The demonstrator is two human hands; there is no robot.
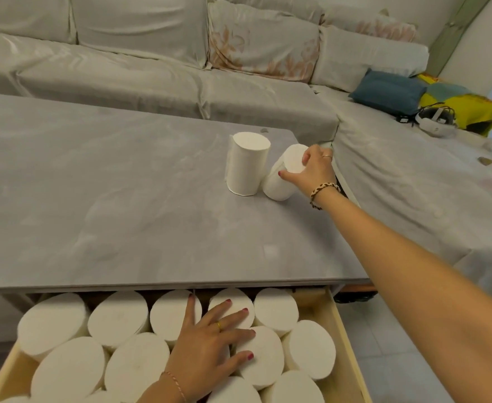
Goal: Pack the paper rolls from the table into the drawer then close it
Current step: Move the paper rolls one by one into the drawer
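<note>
While rolls (116, 318) fill drawer (344, 338), right hand (311, 171) grips roll (282, 175)

Two rolls (249, 164) on table (108, 199); packed drawer (339, 330) below, sofa (151, 68) behind.

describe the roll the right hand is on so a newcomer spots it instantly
Start at the grey table top; two white paper rolls stand near its far right corner. The target is the right-hand, tilted roll, with the right hand gripping its top. Its neighbour, the upright roll, is untouched.

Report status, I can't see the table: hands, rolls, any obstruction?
Right hand grips tilted roll. Left hand flat on drawer rolls. One upright roll left. No obstruction.
</note>
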